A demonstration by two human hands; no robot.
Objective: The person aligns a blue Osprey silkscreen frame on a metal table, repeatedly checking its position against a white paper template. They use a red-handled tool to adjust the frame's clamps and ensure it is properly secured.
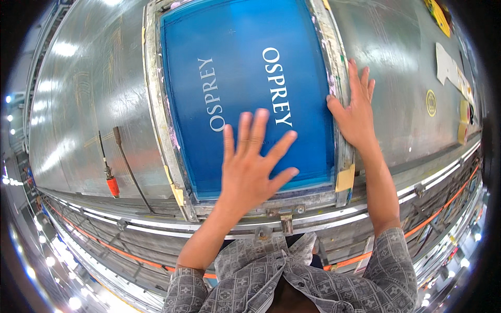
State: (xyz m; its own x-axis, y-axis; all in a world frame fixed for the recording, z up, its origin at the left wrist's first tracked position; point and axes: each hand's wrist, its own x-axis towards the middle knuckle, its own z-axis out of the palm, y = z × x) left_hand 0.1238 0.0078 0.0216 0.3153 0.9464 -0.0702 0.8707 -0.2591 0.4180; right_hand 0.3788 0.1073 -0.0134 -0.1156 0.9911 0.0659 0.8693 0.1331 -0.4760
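Observation:
A framed printing screen (245, 41) with blue mesh and pale lettering lies on a metal table in front of me. Over the near part of the mesh is my left hand (250, 161), fingers spread, holding nothing; whether it touches the mesh I cannot tell. My right hand (355, 112) rests at the right side of the screen's worn frame (330, 57), its thumb on the frame and its fingers stretched out along the outer edge. Beige tape (345, 178) sticks to the frame's near right corner, and another strip (176, 194) to the near left one.
On the metal table (73, 125) to the left lie a screwdriver-like tool with a red handle (112, 187) and a thin dark rod (133, 169). Tape rolls (463, 122), a white cut piece (449, 65) and a yellow object (437, 16) are at the right. A metal rail (250, 229) runs along the near edge.

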